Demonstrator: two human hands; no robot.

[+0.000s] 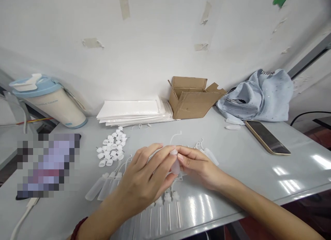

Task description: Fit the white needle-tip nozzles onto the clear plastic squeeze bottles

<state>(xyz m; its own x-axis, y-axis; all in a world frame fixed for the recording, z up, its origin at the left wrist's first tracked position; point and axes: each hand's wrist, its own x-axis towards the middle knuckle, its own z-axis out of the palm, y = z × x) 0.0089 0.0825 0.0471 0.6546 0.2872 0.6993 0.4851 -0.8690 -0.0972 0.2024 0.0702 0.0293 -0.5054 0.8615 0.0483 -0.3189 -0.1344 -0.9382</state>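
Note:
Between my two hands, over the middle of the table, is a small translucent plastic bottle [175, 167] with a white top. My left hand [148, 176] grips it from the left, fingers over the top and thumb below. On the other side, my right hand [196, 164] pinches near the bottle's neck with thumb and fingertips. Below my hands lie several similar bottles [168, 212] in a row, with thin tubes at their tops. More bottles [97, 186] lie left of my left hand, partly hidden by it. A pile of small white caps [112, 147] sits beyond.
Toward the wall are a stack of white envelopes [129, 109], an open cardboard box [192, 104] and a light blue cloth [261, 95]. A phone [270, 138] lies at right. At left stand a tumbler [57, 102] and a blurred-out device [49, 167] with a cable.

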